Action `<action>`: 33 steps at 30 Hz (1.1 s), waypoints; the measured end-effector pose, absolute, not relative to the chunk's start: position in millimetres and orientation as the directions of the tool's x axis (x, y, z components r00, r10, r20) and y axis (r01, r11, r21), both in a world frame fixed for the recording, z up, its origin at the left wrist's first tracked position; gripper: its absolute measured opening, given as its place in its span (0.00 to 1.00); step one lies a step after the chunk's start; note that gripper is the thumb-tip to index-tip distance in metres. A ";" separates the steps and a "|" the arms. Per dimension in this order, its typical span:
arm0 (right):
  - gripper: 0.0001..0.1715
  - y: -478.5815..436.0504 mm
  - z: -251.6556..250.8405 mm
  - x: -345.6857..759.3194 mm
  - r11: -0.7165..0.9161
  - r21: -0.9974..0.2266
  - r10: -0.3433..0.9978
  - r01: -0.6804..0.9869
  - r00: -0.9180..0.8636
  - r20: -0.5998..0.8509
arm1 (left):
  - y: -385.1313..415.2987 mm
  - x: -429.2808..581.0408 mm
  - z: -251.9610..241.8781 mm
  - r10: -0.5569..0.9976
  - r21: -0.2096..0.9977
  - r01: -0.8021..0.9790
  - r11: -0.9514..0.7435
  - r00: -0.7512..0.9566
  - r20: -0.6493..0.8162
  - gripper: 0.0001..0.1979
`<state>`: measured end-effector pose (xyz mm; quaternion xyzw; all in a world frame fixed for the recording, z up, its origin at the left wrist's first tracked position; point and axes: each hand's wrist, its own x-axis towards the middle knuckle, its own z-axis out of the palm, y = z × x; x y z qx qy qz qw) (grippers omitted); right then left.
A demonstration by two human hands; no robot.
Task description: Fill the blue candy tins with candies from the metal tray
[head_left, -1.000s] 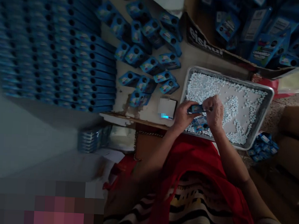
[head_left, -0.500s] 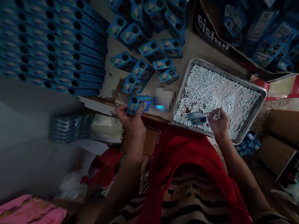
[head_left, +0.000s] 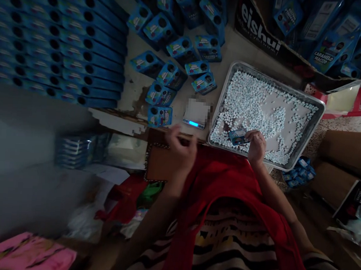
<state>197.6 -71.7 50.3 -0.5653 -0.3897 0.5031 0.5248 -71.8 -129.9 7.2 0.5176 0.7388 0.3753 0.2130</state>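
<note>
My left hand point(head_left: 182, 151) is over the table's front edge, slightly blurred, its thumb and fingers apart and nothing between them. Just beyond it stands a small blue candy box point(head_left: 159, 116), nearest of a loose group. A digital scale point(head_left: 195, 115) with a lit display lies between that box and the metal tray point(head_left: 212, 139). Small white candies point(head_left: 246, 94) cover much of the tray. At the tray's near side, my right hand point(head_left: 257, 146) has its fingers closed on the right end of another blue candy box point(head_left: 237, 137); whether candies are also in the palm is hidden.
Stacked blue boxes point(head_left: 90, 53) form a wall on the left. A black carton point(head_left: 260, 28) full of blue boxes stands at the back right. Blue packs point(head_left: 299, 173) sit low beyond the tray's right corner. A brown studded chair point(head_left: 157, 162) is below the table edge.
My left hand has put its blue box down at the near end of the group and moved right. My right hand has shifted left from the candies onto the box in the tray.
</note>
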 end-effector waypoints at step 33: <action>0.25 -7.1 5.4 265.6 -0.531 -0.822 0.799 -0.207 0.203 -0.567 | -43.5 5.5 10.7 0.991 0.865 0.488 0.114 0.003 -0.132 0.21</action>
